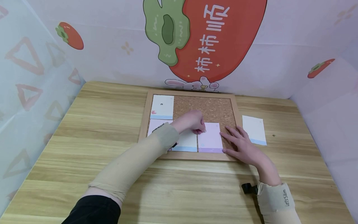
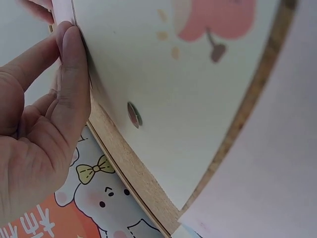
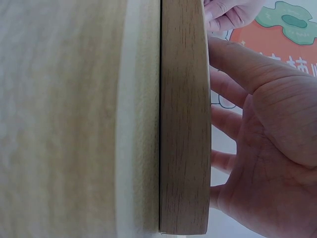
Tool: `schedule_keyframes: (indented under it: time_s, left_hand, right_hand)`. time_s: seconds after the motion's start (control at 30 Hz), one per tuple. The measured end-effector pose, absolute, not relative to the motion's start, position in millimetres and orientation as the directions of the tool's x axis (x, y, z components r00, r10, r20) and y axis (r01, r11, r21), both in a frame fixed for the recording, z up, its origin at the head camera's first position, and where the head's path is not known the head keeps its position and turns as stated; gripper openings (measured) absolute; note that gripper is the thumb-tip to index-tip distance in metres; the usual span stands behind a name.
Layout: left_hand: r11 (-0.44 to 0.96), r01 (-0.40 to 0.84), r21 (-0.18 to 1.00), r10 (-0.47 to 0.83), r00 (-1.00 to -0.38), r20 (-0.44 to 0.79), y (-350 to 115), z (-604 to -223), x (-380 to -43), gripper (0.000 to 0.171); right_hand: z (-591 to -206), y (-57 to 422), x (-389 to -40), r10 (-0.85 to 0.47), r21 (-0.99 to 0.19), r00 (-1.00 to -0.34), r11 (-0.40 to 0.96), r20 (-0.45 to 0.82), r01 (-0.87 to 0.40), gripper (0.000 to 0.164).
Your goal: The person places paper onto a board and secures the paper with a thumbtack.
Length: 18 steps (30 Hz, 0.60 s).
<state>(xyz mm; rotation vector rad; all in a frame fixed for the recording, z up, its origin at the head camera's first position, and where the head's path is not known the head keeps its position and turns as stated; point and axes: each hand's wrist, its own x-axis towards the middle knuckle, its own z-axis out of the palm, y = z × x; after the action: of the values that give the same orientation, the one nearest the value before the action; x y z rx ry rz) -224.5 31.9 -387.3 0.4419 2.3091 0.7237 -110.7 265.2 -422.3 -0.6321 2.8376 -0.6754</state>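
Note:
A wood-framed cork board (image 1: 205,107) lies on the table with several paper cards on it. My left hand (image 1: 194,123) is at the upper left of a lilac card (image 1: 211,140), thumb and forefinger tips together against it. They seem to pinch a small thumbtack, mostly hidden by the fingertips. In the left wrist view, a flat metal thumbtack (image 2: 133,115) sits in the white card (image 2: 148,74) beside it. My right hand (image 1: 241,144) rests spread on the board's right side, fingertips at the lilac card's right edge.
One loose white card (image 1: 254,130) with a blue strip lies on the table right of the board. A white card (image 1: 162,107) is at the board's upper left. Behind stands a printed backdrop (image 1: 112,62), and cloth walls flank the table (image 1: 84,118).

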Motion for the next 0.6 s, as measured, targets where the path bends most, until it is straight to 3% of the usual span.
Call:
schedule_keyframes:
  time_s: [0.6]
  left_hand:
    - [0.808,0.097,0.581,0.472,-0.697,-0.54,33.7,-385.7,-229.4,0.014]
  right_hand:
    - [-422.6,266.0,-111.5,-0.446,-0.468,-0.894,0.801,-0.046,-0.375,0.062]
